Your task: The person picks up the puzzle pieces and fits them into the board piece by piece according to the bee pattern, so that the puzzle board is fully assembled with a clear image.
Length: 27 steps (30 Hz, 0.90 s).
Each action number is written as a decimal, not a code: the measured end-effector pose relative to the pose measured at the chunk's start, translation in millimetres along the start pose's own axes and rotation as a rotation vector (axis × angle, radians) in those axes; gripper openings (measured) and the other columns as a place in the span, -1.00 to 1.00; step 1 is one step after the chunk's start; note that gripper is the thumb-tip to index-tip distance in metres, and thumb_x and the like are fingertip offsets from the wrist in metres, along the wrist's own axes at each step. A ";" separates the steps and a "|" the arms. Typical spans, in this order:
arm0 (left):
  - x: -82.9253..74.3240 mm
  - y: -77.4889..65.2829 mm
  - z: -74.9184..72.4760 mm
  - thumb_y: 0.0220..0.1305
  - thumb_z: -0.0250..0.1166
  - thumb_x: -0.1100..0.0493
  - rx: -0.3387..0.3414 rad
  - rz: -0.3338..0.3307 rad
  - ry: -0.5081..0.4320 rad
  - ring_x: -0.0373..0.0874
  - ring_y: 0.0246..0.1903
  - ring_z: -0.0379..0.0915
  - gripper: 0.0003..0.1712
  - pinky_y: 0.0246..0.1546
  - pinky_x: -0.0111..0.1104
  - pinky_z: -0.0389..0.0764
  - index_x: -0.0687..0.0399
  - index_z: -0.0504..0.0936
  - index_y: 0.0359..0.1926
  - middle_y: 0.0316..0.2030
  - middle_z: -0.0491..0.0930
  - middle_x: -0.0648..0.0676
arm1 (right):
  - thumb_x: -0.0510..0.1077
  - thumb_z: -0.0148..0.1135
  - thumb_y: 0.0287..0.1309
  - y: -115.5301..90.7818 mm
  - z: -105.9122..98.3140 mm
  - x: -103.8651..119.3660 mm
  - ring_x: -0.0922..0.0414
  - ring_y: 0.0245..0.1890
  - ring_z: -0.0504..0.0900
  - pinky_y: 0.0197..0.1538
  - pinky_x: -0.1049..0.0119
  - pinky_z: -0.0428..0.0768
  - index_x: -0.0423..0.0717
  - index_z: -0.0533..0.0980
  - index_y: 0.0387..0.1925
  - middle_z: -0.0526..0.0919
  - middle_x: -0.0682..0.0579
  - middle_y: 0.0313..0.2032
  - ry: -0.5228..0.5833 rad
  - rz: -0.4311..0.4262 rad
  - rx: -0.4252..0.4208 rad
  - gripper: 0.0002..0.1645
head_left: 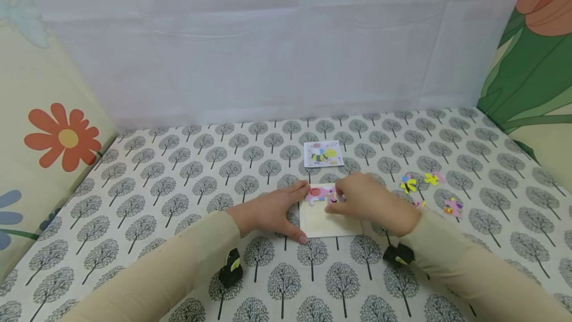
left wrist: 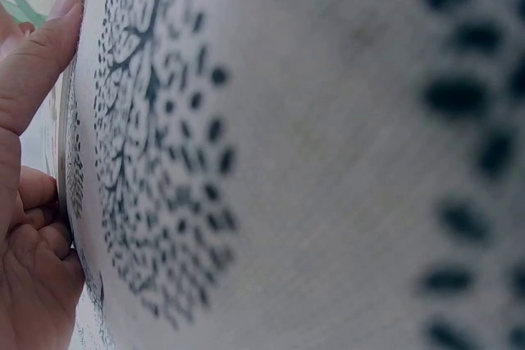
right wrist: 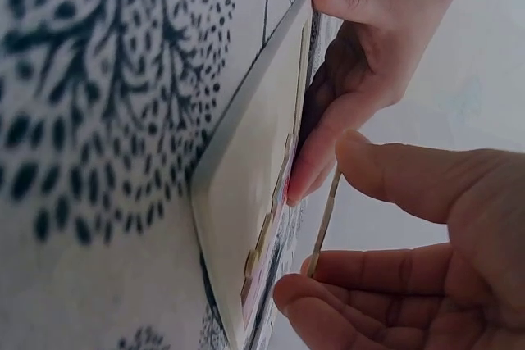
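Note:
A cream puzzle board [head_left: 328,223] with a raised rim lies flat on the cloth. Pink and light-blue puzzle pieces [head_left: 316,200] fill part of its far end. Along the board's left side, my left hand [head_left: 276,211] rests with thumb and index finger stretched apart, the thumb tip at the near left corner. My right hand [head_left: 368,199] is over the board's far right part. Between its thumb and fingers it pinches a thin puzzle piece [right wrist: 326,223], seen edge-on in the right wrist view, so its picture is hidden.
Beyond the board lies a card [head_left: 322,154] with a bee picture. To the right, several loose puzzle pieces are scattered, among them a yellow and blue one [head_left: 408,184] and a pink one [head_left: 454,207]. The tree-print cloth [head_left: 281,282] covers the table up to a white backdrop [head_left: 250,63].

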State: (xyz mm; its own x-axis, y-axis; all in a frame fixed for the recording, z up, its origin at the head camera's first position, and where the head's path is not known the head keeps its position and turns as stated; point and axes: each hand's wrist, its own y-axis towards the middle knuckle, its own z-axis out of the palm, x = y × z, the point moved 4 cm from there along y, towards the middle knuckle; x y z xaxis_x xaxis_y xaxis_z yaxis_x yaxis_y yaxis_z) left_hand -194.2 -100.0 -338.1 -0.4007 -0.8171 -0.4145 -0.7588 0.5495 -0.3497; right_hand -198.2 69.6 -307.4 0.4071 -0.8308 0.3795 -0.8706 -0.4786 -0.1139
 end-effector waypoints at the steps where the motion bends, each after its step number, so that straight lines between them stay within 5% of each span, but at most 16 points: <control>1: -0.1 -0.1 -0.1 -0.25 0.46 -0.28 -0.001 0.001 0.001 -0.08 0.42 -0.26 0.34 0.39 -0.18 -0.06 0.00 -0.11 0.45 0.45 -0.28 -0.07 | 0.09 0.37 -0.07 0.6 0.5 0.9 0.21 -0.65 0.37 -0.59 0.44 0.38 -0.15 0.52 -0.49 0.47 0.10 -0.65 0.001 -0.003 0.000 -0.62; 27: 1.0 -0.7 -0.6 -0.24 0.43 -0.31 -0.004 0.010 0.023 -0.09 0.42 -0.28 0.33 0.39 -0.19 -0.06 -0.01 -0.13 0.45 0.45 -0.29 -0.06 | 0.10 0.36 -0.05 14.6 13.5 24.0 0.18 -0.58 0.42 -0.46 0.37 0.43 -0.13 0.56 -0.46 0.50 0.12 -0.61 -0.006 -0.033 0.017 -0.64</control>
State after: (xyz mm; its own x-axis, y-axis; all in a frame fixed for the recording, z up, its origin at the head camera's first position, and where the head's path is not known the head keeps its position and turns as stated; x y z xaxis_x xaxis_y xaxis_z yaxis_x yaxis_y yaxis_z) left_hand -194.3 -101.3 -337.8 -0.4197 -0.8154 -0.3987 -0.7567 0.5569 -0.3425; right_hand -197.4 38.9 -312.4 0.4373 -0.8163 0.3775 -0.8518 -0.5106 -0.1173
